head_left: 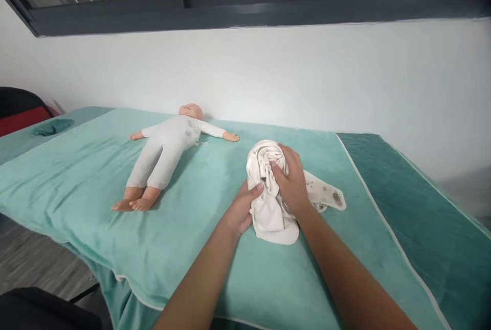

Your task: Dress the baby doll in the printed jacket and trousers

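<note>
I see a bed (95,176) under a teal towel, with a baby doll (164,153) in a pale suit lying on its back at the left. Right of the doll sits a bunched white garment (270,215). My left hand (241,210) pinches its left edge; my right hand (293,181) is curled over its top, gripping cloth.

Two bare forearms, no sleeves

The left hand (241,211) and right hand (292,180) are uncovered, as are both forearms up to the near edge of view; no rings, watch, gloves or bracelets show on either.
</note>
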Motion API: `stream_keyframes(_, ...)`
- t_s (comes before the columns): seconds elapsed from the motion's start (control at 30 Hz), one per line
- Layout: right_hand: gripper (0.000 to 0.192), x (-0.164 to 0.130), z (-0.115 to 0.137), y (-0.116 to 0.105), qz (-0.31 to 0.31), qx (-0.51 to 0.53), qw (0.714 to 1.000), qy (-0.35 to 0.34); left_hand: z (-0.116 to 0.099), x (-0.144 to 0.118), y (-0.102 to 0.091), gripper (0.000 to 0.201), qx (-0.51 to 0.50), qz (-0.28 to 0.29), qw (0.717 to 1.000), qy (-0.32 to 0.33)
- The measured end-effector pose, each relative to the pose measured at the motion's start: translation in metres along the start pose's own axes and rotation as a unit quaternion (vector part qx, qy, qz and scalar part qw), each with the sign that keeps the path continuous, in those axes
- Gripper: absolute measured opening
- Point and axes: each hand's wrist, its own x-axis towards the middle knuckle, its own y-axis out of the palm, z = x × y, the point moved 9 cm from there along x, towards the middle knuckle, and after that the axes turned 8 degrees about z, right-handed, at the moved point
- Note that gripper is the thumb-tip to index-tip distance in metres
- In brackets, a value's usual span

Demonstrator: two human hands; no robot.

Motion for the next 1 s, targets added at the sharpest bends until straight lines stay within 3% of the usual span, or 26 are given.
stream_keyframes(0.13, 0.038, -0.012, 0.034, -0.012, -0.014, -0.082, 0.992, -0.094, -0.013, 0.004, -0.001, 0.049, -0.040, -0.058, 0.997, 0.039)
stream_keyframes(0.2, 0.040, -0.014, 0.039, -0.006, 0.021, -0.100, 0.991, -0.091, -0.017, 0.004, -0.004, 0.046, -0.057, -0.087, 0.993, 0.056)
stream_keyframes(0.3, 0.062, -0.013, 0.029, 0.009, 0.089, -0.100, 0.990, -0.048, -0.015, 0.004, -0.008, 0.042, -0.064, -0.099, 0.992, 0.049)
stream_keyframes(0.4, 0.068, -0.009, 0.016, 0.009, 0.078, -0.049, 0.996, -0.011, -0.013, 0.003, -0.008, 0.041, -0.052, -0.086, 0.994, 0.044)
stream_keyframes(0.57, 0.032, -0.004, 0.002, -0.012, 0.029, 0.062, 0.997, 0.025, -0.011, 0.005, -0.003, 0.045, -0.052, -0.062, 0.996, 0.030)
stream_keyframes(0.73, 0.020, -0.001, -0.003, -0.028, 0.029, 0.131, 0.990, 0.038, -0.010, 0.009, 0.001, 0.056, -0.119, -0.034, 0.992, -0.005)
stream_keyframes(0.87, 0.014, -0.001, -0.005, -0.039, 0.010, 0.224, 0.974, 0.033, -0.012, 0.007, -0.009, 0.060, -0.158, -0.043, 0.986, -0.006)
stream_keyframes(1.0, 0.018, -0.005, -0.023, -0.055, -0.047, 0.320, 0.943, 0.080, -0.014, 0.005, -0.019, 0.059, -0.165, -0.060, 0.984, 0.002)
